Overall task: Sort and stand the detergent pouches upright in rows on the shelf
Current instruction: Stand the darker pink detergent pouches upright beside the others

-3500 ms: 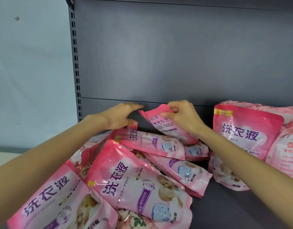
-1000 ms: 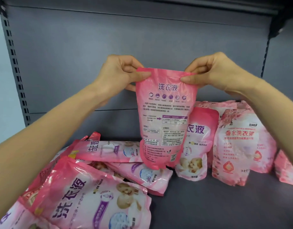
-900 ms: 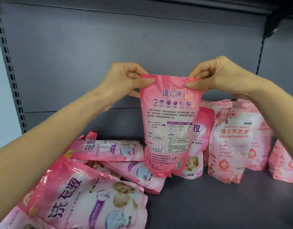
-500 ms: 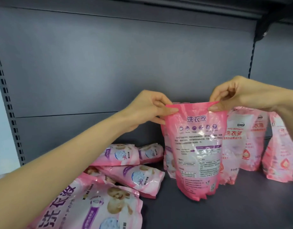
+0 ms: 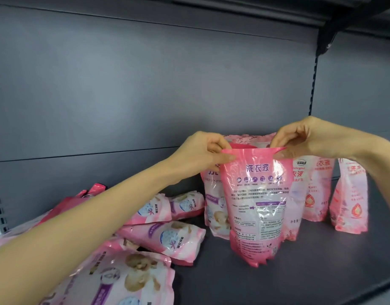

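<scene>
I hold a pink detergent pouch [image 5: 258, 205] upright by its top corners, its printed back facing me. My left hand [image 5: 206, 154] pinches the top left corner and my right hand [image 5: 304, 139] pinches the top right corner. The pouch's bottom rests on or just above the grey shelf [image 5: 299, 271]. Right behind it stands another pink pouch [image 5: 212, 208]. Pale pink pouches [image 5: 310, 190] stand upright to the right, one more [image 5: 349, 201] at the far right. Several pink pouches [image 5: 165, 238] lie flat in a pile on the left.
The grey back panel [image 5: 145, 95] closes the shelf behind the pouches. A slotted upright [image 5: 313, 84] runs down at the right, with a bracket and the upper shelf above it. The shelf's front edge [image 5: 321, 298] runs along the bottom right.
Both hands lifted the pouch from the pile, carried it to the right and lowered it in front of the standing pouches. Its bottom has come down to the shelf.
</scene>
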Motion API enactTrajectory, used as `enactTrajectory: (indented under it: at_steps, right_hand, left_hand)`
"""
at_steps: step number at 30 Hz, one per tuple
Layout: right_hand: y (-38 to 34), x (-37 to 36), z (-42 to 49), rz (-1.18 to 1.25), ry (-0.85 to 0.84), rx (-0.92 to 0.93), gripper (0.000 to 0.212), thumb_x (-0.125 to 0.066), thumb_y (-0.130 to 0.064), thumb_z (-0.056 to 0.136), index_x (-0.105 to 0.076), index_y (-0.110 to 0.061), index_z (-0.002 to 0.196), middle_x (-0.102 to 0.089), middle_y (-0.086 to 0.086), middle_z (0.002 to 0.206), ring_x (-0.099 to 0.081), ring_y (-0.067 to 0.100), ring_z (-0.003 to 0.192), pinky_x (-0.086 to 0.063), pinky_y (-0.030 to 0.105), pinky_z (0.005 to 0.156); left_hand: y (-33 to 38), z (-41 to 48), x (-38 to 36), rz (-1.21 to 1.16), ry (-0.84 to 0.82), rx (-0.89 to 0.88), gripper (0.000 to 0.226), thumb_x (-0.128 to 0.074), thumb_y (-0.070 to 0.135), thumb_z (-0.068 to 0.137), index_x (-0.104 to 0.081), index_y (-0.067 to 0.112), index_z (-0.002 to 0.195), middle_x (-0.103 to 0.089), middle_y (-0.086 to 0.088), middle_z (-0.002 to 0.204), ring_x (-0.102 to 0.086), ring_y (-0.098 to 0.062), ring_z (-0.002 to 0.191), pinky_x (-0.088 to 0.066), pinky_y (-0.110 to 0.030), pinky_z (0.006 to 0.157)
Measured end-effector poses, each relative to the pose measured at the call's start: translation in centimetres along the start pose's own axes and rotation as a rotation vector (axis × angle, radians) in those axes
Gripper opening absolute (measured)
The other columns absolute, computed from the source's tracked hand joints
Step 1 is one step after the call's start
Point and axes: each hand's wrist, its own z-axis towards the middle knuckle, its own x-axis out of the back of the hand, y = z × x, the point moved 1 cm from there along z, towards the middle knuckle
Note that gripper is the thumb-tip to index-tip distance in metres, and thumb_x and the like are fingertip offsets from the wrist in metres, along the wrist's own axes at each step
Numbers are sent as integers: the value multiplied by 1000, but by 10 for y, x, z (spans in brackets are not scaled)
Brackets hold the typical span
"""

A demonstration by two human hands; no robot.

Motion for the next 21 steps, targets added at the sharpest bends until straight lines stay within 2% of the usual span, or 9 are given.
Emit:
enactTrajectory:
  at_steps: [3,5,12,18,21]
  right_hand:
    - [-8,-3,2,-63,77,1,15,-75,-5,71,-71,-14,83,-74,-2,82,-68,6,72,-51,10,70]
    - [-14,-5,3,-111,128,12,14,-75,-9,71,-71,-17,82,-73,-7,80,-67,2,72,-50,8,71]
    - [-32,-25,3,-264,213,51,11,-77,-28,72,-71,-26,81,-70,-19,78,-63,-3,74,-49,11,70]
    - [-36,-27,-3,-264,190,23,27,-72,-44,62,-72,-25,82,-72,-13,80,-65,0,76,-51,16,76]
    - [-34,-27,-6,-287,141,1,30,-69,-44,60,-72,-22,80,-73,-6,78,-66,9,75,-52,25,77]
  left_hand:
    - [0,-3,3,20,-13,-11,8,-70,15,82,-66,10,87,-69,1,83,-66,-7,74,-58,-25,71]
    - [0,-6,4,23,-22,-21,6,-68,13,83,-66,11,88,-69,2,83,-66,-5,74,-58,-26,72]
    - [-2,-14,6,-29,-47,-18,10,-68,9,82,-65,12,92,-69,-1,84,-68,-8,73,-58,-29,71]
    - [-5,-20,10,-61,-60,2,16,-70,11,80,-65,8,95,-71,-6,87,-70,-12,77,-58,-29,72]
    - [-6,-21,11,-43,-38,22,16,-72,15,78,-66,8,91,-72,-9,85,-71,-19,76,-58,-31,76]
